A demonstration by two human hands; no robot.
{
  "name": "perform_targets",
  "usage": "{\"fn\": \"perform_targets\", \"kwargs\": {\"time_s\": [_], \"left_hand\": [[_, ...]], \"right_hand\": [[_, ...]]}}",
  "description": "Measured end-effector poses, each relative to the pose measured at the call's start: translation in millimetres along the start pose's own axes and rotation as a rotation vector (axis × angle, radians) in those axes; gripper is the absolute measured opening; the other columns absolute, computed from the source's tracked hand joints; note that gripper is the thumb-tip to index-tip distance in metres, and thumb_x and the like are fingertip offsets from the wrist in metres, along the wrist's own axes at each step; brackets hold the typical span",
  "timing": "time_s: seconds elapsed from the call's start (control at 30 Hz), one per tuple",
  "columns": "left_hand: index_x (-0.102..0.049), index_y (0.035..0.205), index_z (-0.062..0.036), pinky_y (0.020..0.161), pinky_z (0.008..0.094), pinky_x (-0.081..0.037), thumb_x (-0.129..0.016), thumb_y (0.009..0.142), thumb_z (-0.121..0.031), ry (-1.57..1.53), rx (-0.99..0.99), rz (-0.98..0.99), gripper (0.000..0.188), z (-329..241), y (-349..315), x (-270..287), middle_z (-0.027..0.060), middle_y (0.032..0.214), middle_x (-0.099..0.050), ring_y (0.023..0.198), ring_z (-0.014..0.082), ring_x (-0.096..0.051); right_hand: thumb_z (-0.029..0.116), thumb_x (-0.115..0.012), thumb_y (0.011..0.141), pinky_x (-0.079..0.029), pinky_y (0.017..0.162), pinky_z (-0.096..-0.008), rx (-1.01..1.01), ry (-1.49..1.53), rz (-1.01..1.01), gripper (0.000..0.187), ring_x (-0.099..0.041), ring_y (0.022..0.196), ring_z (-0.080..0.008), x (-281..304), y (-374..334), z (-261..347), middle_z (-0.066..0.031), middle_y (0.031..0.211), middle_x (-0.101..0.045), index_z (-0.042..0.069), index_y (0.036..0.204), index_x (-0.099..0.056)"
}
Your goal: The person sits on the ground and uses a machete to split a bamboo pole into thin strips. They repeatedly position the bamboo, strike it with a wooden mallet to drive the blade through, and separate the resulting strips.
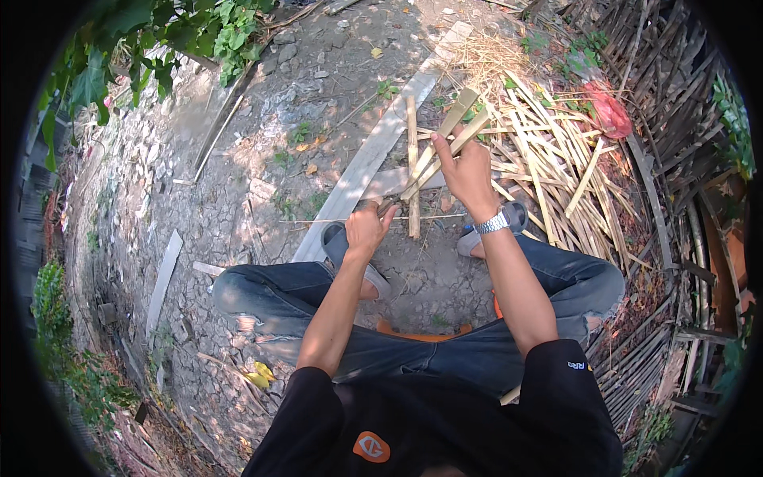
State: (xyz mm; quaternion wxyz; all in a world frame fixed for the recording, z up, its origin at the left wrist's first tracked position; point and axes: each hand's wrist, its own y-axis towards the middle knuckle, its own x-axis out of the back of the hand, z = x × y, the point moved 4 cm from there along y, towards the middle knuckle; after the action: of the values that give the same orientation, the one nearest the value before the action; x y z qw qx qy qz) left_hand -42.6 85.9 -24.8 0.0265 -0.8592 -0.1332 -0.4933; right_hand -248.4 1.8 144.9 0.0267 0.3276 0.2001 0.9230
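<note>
My right hand (469, 176), with a metal watch at its wrist, grips pale split bamboo strips (457, 111). The strips slant from above the hand down toward the left, and their lower end comes near my left hand (367, 228). That left hand is closed in a fist around something brown and handle-like (387, 208); most of it is hidden, so its kind cannot be made out. Between the hands a straight bamboo piece (412, 159) lies lengthwise, crossing a flat board. A thin stick (437, 216) runs crosswise just beyond my feet.
A heap of split bamboo (548, 167) spreads at the right, with a red plastic bag (612, 111) behind it. A long grey plank (373, 147) lies diagonally on cracked soil. Stacked sticks (668, 95) line the far right; leafy plants (95, 67) hang at upper left.
</note>
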Motion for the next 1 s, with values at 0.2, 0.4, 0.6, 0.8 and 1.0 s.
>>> {"fn": "perform_targets", "kwargs": {"time_s": [0.2,0.4,0.6,0.8,1.0], "left_hand": [[-0.071,0.085,-0.0015,0.064,0.0498,-0.055,-0.071,0.089,-0.052,-0.076,-0.056,-0.202,0.051,-3.0,22.6,21.4,0.0246,0.07,-0.068,0.071,0.0438,-0.07],[-0.071,0.088,0.0009,0.073,0.0534,-0.056,-0.067,0.091,-0.054,0.06,0.058,-0.072,0.055,39.9,43.1,-4.0,0.0278,0.077,-0.07,0.078,0.0472,-0.07],[-0.07,0.091,0.0035,0.079,0.0554,-0.055,-0.06,0.094,-0.056,-0.106,0.241,-0.061,0.06,78.8,39.3,-37.8,0.0325,0.085,-0.069,0.088,0.0523,-0.067],[-0.07,0.092,0.0041,0.082,0.0553,-0.054,-0.058,0.095,-0.058,-0.124,0.302,-0.086,0.063,107.6,44.6,-30.9,0.0347,0.088,-0.068,0.092,0.0519,-0.068],[-0.07,0.099,0.0052,0.079,0.0539,-0.055,-0.062,0.096,-0.049,-0.077,0.282,-0.051,0.055,88.0,49.1,-46.5,0.0348,0.083,-0.067,0.089,0.0536,-0.067]], "right_hand": [[0.034,-0.072,0.091,-0.052,0.078,-0.0458,0.187,0.095,-0.013,0.043,-0.068,0.09,-0.0388,4.4,46.8,53.5,-0.0257,0.103,-0.069,-0.002,0.113,-0.065],[0.056,-0.079,0.079,-0.053,0.091,-0.0429,-0.125,0.383,0.134,0.094,-0.066,0.11,-0.0354,-60.3,45.8,-12.8,-0.0293,0.128,-0.06,-0.004,0.142,-0.042],[0.051,-0.076,0.083,-0.049,0.101,-0.046,-0.593,0.118,0.23,0.082,-0.058,0.125,-0.0395,-157.5,-109.9,-191.7,-0.029,0.132,-0.059,-0.004,0.138,-0.049],[0.041,-0.079,0.08,-0.044,0.108,-0.0458,-0.74,-0.126,0.503,0.081,-0.055,0.129,-0.0424,-204.4,-182.8,-204.6,-0.0306,0.136,-0.057,-0.007,0.137,-0.048],[0.041,-0.083,0.08,-0.046,0.107,-0.0446,-0.795,0.026,0.475,0.094,-0.059,0.124,-0.0433,-265.8,-180.6,-229.8,-0.0302,0.131,-0.061,-0.008,0.145,-0.036]]}}
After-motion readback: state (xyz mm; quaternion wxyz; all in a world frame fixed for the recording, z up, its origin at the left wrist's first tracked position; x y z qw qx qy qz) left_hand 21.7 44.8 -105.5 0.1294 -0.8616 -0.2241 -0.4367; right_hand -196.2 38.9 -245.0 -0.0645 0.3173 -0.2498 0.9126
